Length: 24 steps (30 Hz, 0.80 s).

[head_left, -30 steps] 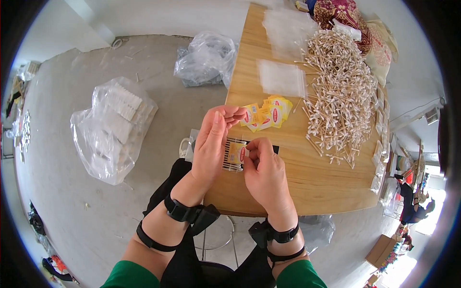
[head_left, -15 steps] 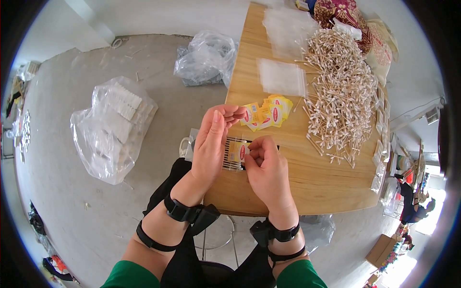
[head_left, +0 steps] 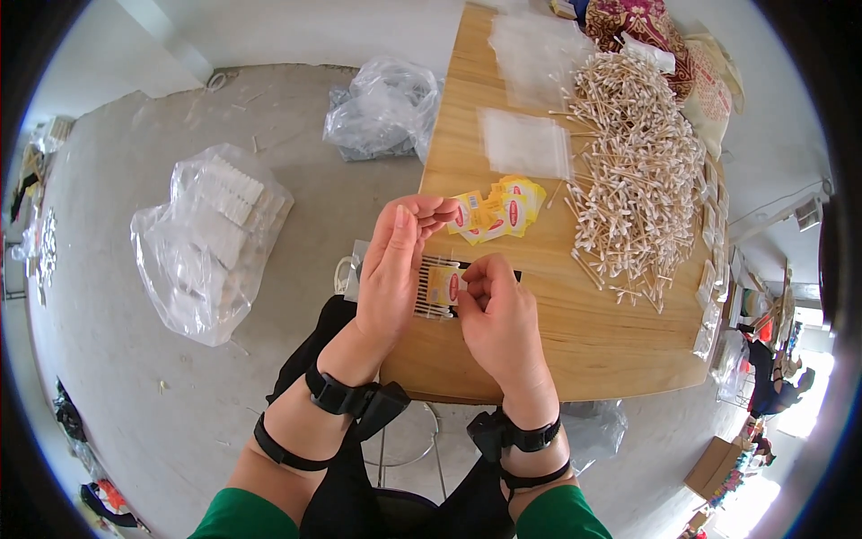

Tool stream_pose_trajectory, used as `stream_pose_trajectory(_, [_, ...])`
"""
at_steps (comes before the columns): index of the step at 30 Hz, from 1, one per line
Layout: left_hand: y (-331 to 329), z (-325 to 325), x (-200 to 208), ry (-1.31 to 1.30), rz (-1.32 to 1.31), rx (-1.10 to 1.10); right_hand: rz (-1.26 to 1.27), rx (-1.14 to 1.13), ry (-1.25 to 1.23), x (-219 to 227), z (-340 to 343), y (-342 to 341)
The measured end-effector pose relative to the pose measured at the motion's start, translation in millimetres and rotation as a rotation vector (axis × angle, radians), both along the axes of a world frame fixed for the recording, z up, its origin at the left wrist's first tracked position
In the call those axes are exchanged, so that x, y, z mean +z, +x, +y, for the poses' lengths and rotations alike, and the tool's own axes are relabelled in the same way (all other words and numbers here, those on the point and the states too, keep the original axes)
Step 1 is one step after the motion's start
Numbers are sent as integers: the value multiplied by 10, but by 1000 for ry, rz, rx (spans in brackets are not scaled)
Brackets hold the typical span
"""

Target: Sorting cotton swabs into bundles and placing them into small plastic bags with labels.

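Observation:
My right hand [head_left: 503, 314] pinches the right edge of a small yellow-and-white label card [head_left: 444, 284] with a red oval on it. That card lies over a row of cotton swabs [head_left: 433, 311], set side by side on something dark that is mostly covered. Along the left of the row stands my left hand [head_left: 388, 269], on its side, thumb raised and fingers loosely bent with nothing visible in them; it hides the row's left end. Just beyond its fingertips, more yellow label cards [head_left: 512, 208] are spread in an overlapping pile on the wooden table [head_left: 575, 350].
A large heap of loose cotton swabs [head_left: 637, 171] covers the table's right side. Clear plastic bags [head_left: 525, 144] lie toward the far end. On the floor to the left sit a filled clear sack [head_left: 211, 242] and a crumpled plastic bag [head_left: 386, 108].

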<state>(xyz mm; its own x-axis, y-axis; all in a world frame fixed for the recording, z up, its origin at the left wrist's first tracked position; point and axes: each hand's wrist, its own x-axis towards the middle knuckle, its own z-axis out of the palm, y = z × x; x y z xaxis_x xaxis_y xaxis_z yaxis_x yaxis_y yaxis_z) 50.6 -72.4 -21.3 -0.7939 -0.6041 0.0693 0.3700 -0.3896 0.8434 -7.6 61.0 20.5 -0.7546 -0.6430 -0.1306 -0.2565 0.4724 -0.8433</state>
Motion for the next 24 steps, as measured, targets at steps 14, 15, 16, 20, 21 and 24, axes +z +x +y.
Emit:
stream_pose_trajectory(14, [-2,6,2,14,11,-3,52,32,8,9,-62,109])
stream_pose_trajectory(15, [1,3,-4,14,10,-3,51,33,7,18,-68,114])
stream_pose_trajectory(16, [5,-3,-16,22,31,1,59,36,25,25,-76,120])
stream_pose_trajectory(20, [32,-81,62,19,109,51,114,45,46,32,-61,115])
stream_pose_trajectory(21, [54,-125,83,22,110,50,114,44,48,27,-50,109])
stream_pose_trajectory(24, [150,-293,117,-151,71,137,144,52,34,31,-34,104])
